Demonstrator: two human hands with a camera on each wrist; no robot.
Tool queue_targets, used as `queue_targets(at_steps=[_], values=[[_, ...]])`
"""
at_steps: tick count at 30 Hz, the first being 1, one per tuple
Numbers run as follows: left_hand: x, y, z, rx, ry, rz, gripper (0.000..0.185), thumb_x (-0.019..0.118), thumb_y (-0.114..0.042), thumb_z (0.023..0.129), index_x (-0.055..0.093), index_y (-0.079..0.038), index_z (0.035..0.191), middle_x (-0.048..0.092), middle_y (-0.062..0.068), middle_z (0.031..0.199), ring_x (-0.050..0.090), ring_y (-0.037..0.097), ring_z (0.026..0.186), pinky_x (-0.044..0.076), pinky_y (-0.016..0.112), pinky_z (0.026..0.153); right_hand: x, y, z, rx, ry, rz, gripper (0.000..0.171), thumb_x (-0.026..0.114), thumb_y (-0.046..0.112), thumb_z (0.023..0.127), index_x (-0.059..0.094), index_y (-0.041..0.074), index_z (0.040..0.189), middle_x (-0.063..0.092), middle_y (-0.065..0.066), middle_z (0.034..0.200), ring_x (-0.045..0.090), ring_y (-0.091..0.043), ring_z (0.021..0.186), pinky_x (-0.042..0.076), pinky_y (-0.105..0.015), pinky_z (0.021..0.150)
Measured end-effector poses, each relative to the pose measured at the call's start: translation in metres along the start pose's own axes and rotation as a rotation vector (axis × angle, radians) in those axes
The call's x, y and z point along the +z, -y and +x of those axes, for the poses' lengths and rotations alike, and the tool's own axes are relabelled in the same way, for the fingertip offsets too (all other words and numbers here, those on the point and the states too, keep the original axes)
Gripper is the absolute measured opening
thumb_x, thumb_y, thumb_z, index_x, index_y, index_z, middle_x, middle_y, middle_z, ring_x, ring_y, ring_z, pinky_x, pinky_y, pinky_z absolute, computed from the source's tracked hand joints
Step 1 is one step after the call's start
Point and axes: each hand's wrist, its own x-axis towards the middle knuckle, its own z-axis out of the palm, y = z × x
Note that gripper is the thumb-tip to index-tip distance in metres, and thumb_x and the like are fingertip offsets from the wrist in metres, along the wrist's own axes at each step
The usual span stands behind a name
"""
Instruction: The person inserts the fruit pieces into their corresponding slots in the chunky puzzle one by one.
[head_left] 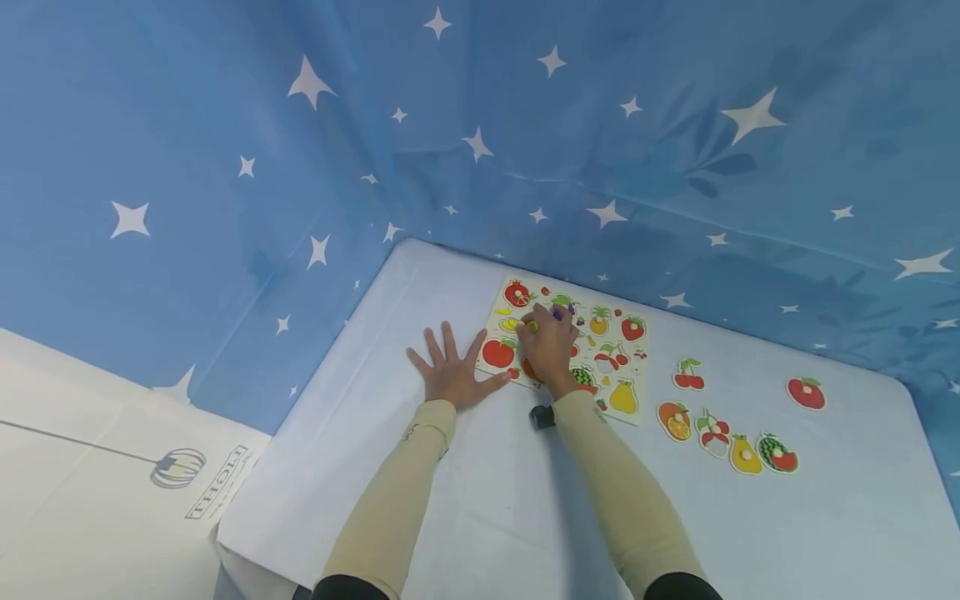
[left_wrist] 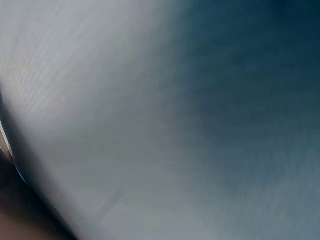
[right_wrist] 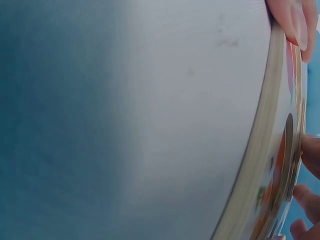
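Observation:
In the head view, a wooden fruit puzzle board (head_left: 491, 321) lies near the table's back edge. My right hand (head_left: 550, 346) is over its middle, fingers curled down around a small fruit puzzle piece (head_left: 532, 327) with a yellow-green part showing; the hand hides most of it. Beside the board's left side, my left hand (head_left: 453, 375) lies flat with fingers spread, its thumb at the front edge. From the right wrist, that thumb (right_wrist: 299, 27) appears on the board's rim (right_wrist: 250, 165), and right-hand fingers (right_wrist: 307, 200) touch near a raised piece (right_wrist: 286, 155). The left wrist view is mostly blurred cloth.
Right of the board lie loose fruit pieces: cherries (head_left: 688, 375), an orange (head_left: 674, 422), a red-and-white fruit (head_left: 713, 435), a pear (head_left: 746, 455), a watermelon (head_left: 777, 453) and, farther off, an apple (head_left: 806, 393). A starry blue curtain (head_left: 480, 100) hangs behind the white table (head_left: 480, 517).

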Motion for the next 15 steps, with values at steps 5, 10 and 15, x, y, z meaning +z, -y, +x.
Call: queue_targets(at_steps=[5, 10, 15], values=[[0.0007, -0.0013, -0.0003, 0.004, -0.009, 0.0, 0.102, 0.044, -0.094, 0.085, 0.021, -0.045, 0.171, -0.003, 0.027, 0.176, -0.006, 0.059, 0.157, -0.001, 0.087, 0.111, 0.0013, -0.0003, 0.0005, 0.015, -0.014, -0.011, 0.018, 0.073, 0.018, 0.103, 0.08, 0.005, 0.114, 0.055, -0.014, 0.158, 0.031, -0.039, 0.154, 0.02, -0.063, 0.12], [0.0008, -0.001, 0.0, 0.001, -0.01, -0.003, 0.102, 0.043, -0.095, 0.085, 0.021, -0.045, 0.171, -0.003, 0.027, 0.176, -0.007, 0.058, 0.158, -0.002, 0.087, 0.111, 0.0028, 0.0022, 0.0006, 0.031, -0.024, -0.022, 0.019, 0.074, 0.019, 0.103, 0.081, 0.006, 0.116, 0.055, -0.013, 0.158, 0.032, -0.039, 0.153, 0.021, -0.062, 0.119], [0.0027, 0.0009, 0.0009, 0.0, -0.008, 0.003, 0.102, 0.043, -0.095, 0.085, 0.021, -0.045, 0.171, -0.003, 0.027, 0.176, -0.006, 0.058, 0.157, -0.001, 0.087, 0.111, 0.0036, 0.0038, 0.0004, 0.028, -0.021, -0.031, 0.019, 0.074, 0.019, 0.103, 0.081, 0.007, 0.116, 0.056, -0.013, 0.157, 0.033, -0.04, 0.152, 0.022, -0.063, 0.119]])
